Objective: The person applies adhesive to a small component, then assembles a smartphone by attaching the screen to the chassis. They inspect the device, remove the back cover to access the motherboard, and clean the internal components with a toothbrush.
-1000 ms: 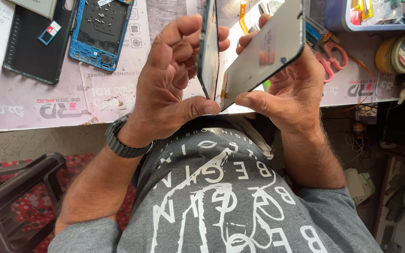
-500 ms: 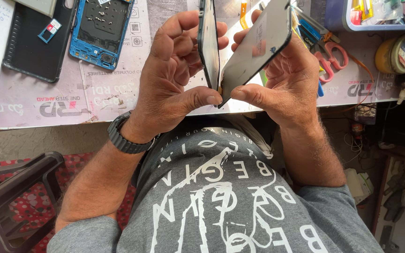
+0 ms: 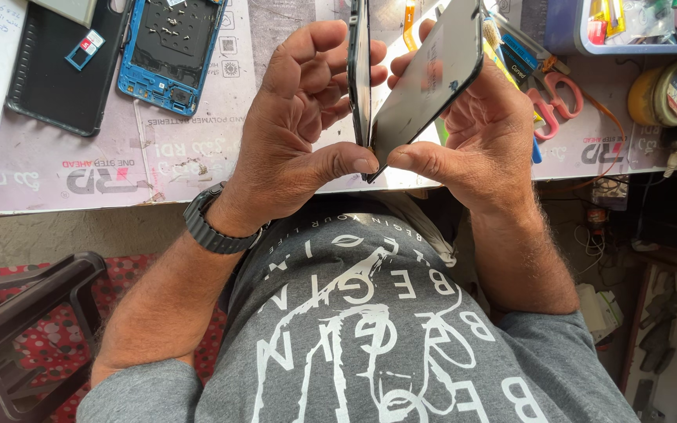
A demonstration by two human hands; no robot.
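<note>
Screen (image 3: 426, 74) now tilts wider from frame (image 3: 360, 70) (edges meeting below); left hand (image 3: 291, 149) grips frame, right hand (image 3: 487, 133) grips screen.

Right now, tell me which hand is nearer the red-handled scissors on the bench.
Right. The right hand, holding the tilted dark screen panel, sits just beside the red-handled scissors. The left hand grips the upright phone body, farther away beyond the panel.
</note>
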